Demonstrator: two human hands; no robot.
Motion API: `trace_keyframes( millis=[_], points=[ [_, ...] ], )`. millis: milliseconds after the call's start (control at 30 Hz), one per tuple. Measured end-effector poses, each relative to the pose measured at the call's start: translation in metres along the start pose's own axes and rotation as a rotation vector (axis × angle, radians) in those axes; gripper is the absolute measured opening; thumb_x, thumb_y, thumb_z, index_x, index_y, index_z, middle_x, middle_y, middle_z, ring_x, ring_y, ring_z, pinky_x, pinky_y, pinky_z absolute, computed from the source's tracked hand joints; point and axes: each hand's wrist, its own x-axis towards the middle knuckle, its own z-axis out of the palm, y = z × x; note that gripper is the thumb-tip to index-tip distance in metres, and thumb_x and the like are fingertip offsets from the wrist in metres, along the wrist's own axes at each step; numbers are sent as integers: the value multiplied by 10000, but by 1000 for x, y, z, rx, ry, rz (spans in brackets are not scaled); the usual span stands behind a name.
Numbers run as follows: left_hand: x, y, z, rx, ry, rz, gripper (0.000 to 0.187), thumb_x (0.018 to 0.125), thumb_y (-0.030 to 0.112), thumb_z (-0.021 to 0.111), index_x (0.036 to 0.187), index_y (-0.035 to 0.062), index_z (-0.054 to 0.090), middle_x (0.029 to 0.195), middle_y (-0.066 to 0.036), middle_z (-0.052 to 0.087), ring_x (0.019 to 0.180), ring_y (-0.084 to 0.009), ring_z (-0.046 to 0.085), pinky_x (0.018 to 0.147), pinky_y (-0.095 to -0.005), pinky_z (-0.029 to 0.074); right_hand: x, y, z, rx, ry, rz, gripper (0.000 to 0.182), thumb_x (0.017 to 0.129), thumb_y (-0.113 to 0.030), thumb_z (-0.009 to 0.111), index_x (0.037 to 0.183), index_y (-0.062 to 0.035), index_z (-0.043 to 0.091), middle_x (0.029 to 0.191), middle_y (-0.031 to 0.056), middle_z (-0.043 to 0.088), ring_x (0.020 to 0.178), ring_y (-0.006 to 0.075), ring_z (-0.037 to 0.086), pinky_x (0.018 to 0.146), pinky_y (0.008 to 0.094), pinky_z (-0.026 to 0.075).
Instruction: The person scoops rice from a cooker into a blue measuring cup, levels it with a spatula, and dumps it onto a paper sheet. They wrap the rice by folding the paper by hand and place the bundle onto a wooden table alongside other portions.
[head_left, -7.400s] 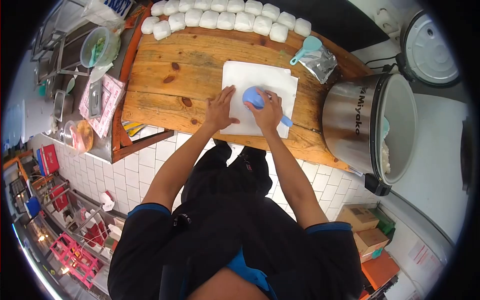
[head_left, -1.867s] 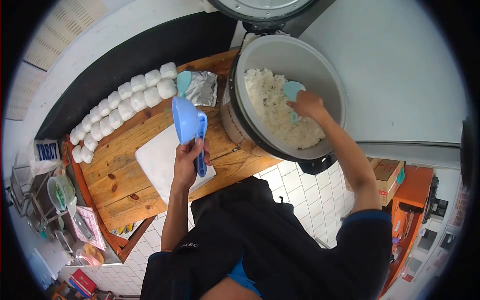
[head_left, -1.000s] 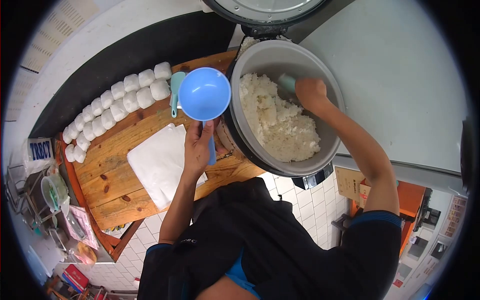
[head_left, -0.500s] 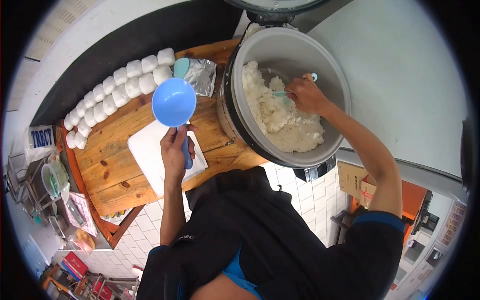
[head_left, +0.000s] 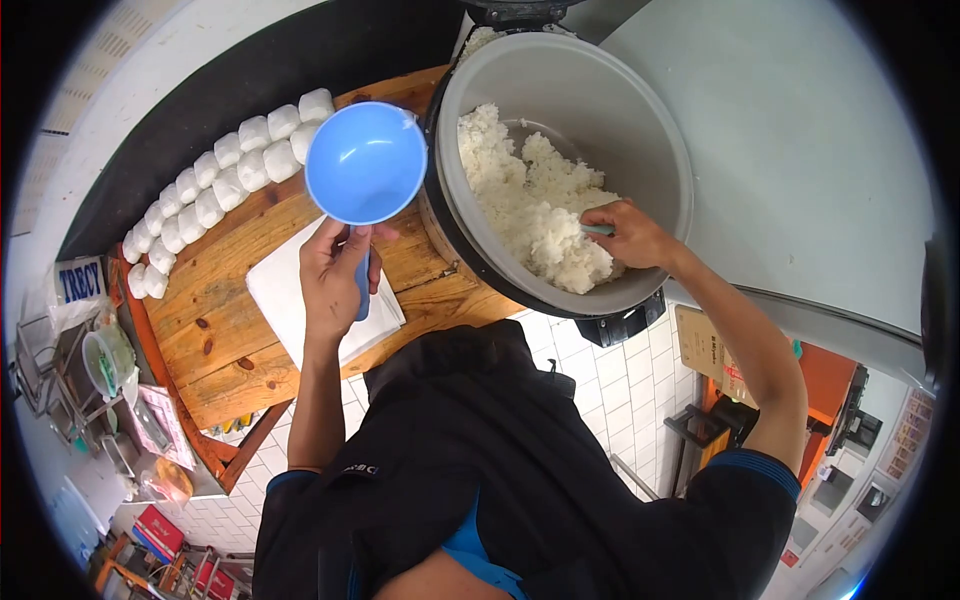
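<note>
My left hand (head_left: 338, 270) is closed round the handle of a blue plastic dipper (head_left: 366, 165), its round bowl tipped toward me with a few white grains at the rim. My right hand (head_left: 632, 235) reaches into a large grey cooker pot (head_left: 672, 150) and grips a teal rice paddle (head_left: 598, 229). Only a short piece of the paddle shows; its blade is hidden by the cooked rice (head_left: 545, 195). Rice is heaped on the left and near side of the pot, with bare bottom at the far right.
Two rows of white wrapped bundles (head_left: 228, 187) line the back of the wooden table (head_left: 215, 300). White paper sheets (head_left: 285, 290) lie under my left hand. The cooker's black body (head_left: 620, 322) stands at the table's right end, beside a pale wall-like surface (head_left: 790, 160).
My right hand has moved down and nearer with the paddle, into the rice. The dipper has risen, now covering the foil packet and the teal utensil beside it. The view has shifted slightly.
</note>
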Motion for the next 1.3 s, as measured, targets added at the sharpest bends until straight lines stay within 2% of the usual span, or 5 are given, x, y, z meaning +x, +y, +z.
trace_keyframes(
  millis=[367,633,933,1067,1300],
  points=[
    [82,65,92,943,-496,182,391,760,-4,560,1126,-141,564,909,-314,642,910,-479,627,821,-506,492,-29,-55,-107,-192,452,91,306,895,-163,645,1177,-45,653,909,156,691,911,289,688,777,423,540],
    [99,52,136,432,-566,-285,161,960,92,499,1045,-33,554,779,-65,521,646,-130,537,505,-321,486,-18,-84,7,-632,775,-54,453,858,4,538,1311,-8,563,1096,145,598,973,305,648,759,388,579],
    [100,67,105,-3,-427,-480,119,982,79,500,1073,4,510,876,-58,533,593,-66,424,471,-237,391,18,-32,-66,-925,477,274,319,891,-96,575,1200,-126,648,1048,71,691,1130,237,606,1058,489,383],
    [94,74,103,-50,-418,-445,103,979,84,508,1055,14,505,871,-44,528,591,-51,417,465,-221,373,131,41,-11,-1016,579,-197,173,856,-225,666,984,-127,729,989,77,708,1118,251,605,1132,500,269],
    [80,82,87,-61,-418,-361,107,991,105,498,1059,23,501,876,-29,525,581,-40,406,469,-209,362,101,-12,-17,-703,136,-174,218,804,-314,746,955,-161,780,972,62,711,1064,226,611,1084,434,262]
  ],
)
